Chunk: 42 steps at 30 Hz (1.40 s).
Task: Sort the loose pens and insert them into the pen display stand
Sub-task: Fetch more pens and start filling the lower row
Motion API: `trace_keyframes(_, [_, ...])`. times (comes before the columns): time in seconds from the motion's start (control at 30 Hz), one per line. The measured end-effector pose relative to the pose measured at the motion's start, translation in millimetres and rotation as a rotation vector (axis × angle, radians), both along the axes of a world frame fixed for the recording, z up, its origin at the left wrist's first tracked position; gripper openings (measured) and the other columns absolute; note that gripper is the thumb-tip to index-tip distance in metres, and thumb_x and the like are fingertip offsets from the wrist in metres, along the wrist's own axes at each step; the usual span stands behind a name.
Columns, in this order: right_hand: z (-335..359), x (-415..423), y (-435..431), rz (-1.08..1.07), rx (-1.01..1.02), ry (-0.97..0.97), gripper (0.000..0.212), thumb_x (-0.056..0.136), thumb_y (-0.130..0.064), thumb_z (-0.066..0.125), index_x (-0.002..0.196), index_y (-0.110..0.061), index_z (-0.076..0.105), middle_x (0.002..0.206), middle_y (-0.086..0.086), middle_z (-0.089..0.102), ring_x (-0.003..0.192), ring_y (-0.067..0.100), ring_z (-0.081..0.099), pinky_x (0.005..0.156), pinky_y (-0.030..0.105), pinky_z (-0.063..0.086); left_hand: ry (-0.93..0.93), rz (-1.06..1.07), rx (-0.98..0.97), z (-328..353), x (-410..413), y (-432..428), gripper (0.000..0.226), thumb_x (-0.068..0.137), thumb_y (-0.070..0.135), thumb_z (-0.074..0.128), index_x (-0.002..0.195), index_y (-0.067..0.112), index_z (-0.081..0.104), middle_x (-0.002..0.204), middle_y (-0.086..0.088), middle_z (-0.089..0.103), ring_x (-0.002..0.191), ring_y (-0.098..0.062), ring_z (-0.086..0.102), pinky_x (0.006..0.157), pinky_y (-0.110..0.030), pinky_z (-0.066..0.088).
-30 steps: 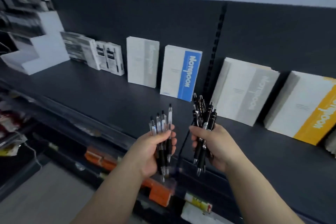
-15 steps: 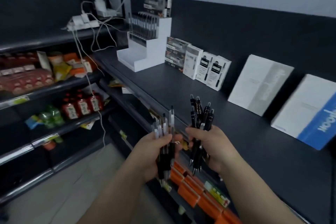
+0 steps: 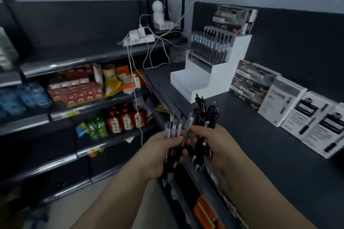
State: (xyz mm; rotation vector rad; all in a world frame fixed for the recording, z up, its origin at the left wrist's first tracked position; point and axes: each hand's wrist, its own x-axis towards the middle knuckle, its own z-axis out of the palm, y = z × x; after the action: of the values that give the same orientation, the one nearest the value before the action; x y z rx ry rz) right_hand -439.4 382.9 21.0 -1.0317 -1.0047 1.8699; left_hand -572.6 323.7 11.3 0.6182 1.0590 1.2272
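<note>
At lower centre, 2 bundles of pens are held upright, tips down, over the near edge of a dark shelf top (image 3: 260,154). The left hand (image 3: 163,152) is curled round a bundle of clear-barrelled pens (image 3: 174,128) with black grips. The right hand (image 3: 217,143) is curled round a bundle of black pens (image 3: 206,115). The 2 hands are held close together, fingertips nearly meeting, and 1 clear pen is seen leaning across the gap between them; which hand holds it cannot be told. The lower barrels of both bundles are hidden by fingers and palms, so no exact count can be made. Both forearms are cut off by the bottom edge.

The pen display stand (image 3: 214,80) is seen farther back on the same shelf top, well apart from the hands. It is a white stepped block whose upper step carries a row of upright pens (image 3: 210,46). Its lower steps appear pale and translucent, and their holes cannot be made out. To the right of the stand, stacked dark packs and white boxed pens (image 3: 305,117) are leaned against a dark back panel. Their print is too soft to be read, and the rightmost box is cut off by the frame.

To the left, a second shelving run is joined to the first at a corner under a pale wall. On its top, a white power strip (image 3: 139,40) with trailing cables and a white round-headed device (image 3: 158,11) are set. Below these, red snack packets (image 3: 74,93), red-labelled bottles (image 3: 126,121) and blue items (image 3: 18,96) are shelved. Orange packs (image 3: 206,212) are partly visible under the near shelf edge, above a pale floor (image 3: 121,201).
</note>
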Motion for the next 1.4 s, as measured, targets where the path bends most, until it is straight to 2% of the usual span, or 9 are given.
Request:
trace_keyframes(0.13, [0,-48,38,0.043,-0.022,0.008,0.030,0.087,0.000,0.058,0.058,-0.002,0.066,0.049,0.011,0.050,0.042,0.021,0.052,0.042,0.028,0.048,0.008,0.004,-0.003,-1,-43,36,0.019,0.095,0.004,0.048,0.103,0.004,0.065,0.078,-0.006,0.069,0.054,-0.014,0.058,0.046,-0.023,0.047])
trace_keyframes(0.2, [-2,-72,57,0.033,-0.020,-0.011,0.024,0.087,-0.001,0.059,0.063,-0.001,0.064,0.052,0.012,0.049,0.043,0.022,0.052,0.044,0.030,0.048,0.028,-0.030,0.018,-2,-68,55,0.019,0.096,0.005,0.047,0.102,0.004,0.066,0.074,-0.005,0.067,0.055,-0.015,0.058,0.048,-0.023,0.047])
trace_keyframes(0.33, [-3,-121,88,-0.088,0.000,-0.008,0.007,0.087,-0.001,0.058,0.081,0.000,0.055,0.055,0.012,0.045,0.042,0.024,0.050,0.043,0.034,0.047,0.131,-0.122,0.082,-5,-117,97,0.022,0.097,0.009,0.047,0.091,0.010,0.068,0.074,-0.003,0.065,0.059,-0.015,0.058,0.053,-0.024,0.048])
trace_keyframes(0.53, [11,-173,120,-0.294,0.037,-0.057,0.019,0.086,0.000,0.059,0.067,-0.001,0.056,0.051,0.012,0.049,0.039,0.022,0.051,0.043,0.031,0.048,0.215,-0.229,0.114,0,-177,162,0.012,0.094,0.005,0.051,0.090,0.012,0.062,0.067,0.001,0.066,0.052,-0.013,0.057,0.048,-0.023,0.045])
trace_keyframes(0.6, [13,-176,132,-0.418,0.053,-0.089,0.013,0.086,-0.003,0.062,0.074,-0.007,0.063,0.064,0.011,0.058,0.045,0.016,0.053,0.049,0.031,0.050,0.173,-0.262,0.115,-1,-186,182,0.010,0.094,0.006,0.051,0.096,0.010,0.060,0.068,0.000,0.067,0.052,-0.012,0.057,0.047,-0.023,0.045])
trace_keyframes(0.73, [17,-162,152,-0.594,0.102,-0.176,0.011,0.084,-0.011,0.067,0.095,-0.013,0.068,0.085,0.011,0.063,0.055,0.012,0.052,0.048,0.027,0.045,0.138,-0.399,0.122,-5,-185,214,0.011,0.094,0.007,0.050,0.098,0.009,0.060,0.073,-0.005,0.069,0.053,-0.014,0.059,0.047,-0.023,0.046])
trace_keyframes(0.97, [26,-127,179,-0.673,0.184,-0.209,0.006,0.084,-0.009,0.067,0.081,-0.009,0.062,0.058,0.005,0.052,0.051,0.015,0.051,0.043,0.024,0.044,0.198,-0.574,0.258,8,-142,267,0.010,0.093,0.005,0.050,0.095,0.005,0.060,0.074,-0.006,0.070,0.054,-0.016,0.060,0.049,-0.025,0.046])
trace_keyframes(1.17, [34,-115,196,-0.715,0.236,-0.232,0.010,0.083,-0.006,0.067,0.075,-0.006,0.061,0.052,0.006,0.055,0.046,0.016,0.051,0.043,0.028,0.043,0.241,-0.625,0.322,19,-120,299,0.013,0.095,0.009,0.051,0.099,0.009,0.063,0.078,-0.003,0.070,0.059,-0.016,0.060,0.054,-0.026,0.047])
trace_keyframes(1.4, [41,-121,217,-0.814,0.273,-0.198,0.010,0.084,-0.007,0.067,0.087,0.001,0.063,0.054,0.003,0.063,0.047,0.014,0.055,0.045,0.027,0.047,0.172,-0.631,0.359,22,-112,329,0.016,0.095,0.008,0.049,0.103,0.009,0.063,0.076,-0.001,0.070,0.060,-0.016,0.059,0.056,-0.027,0.048])
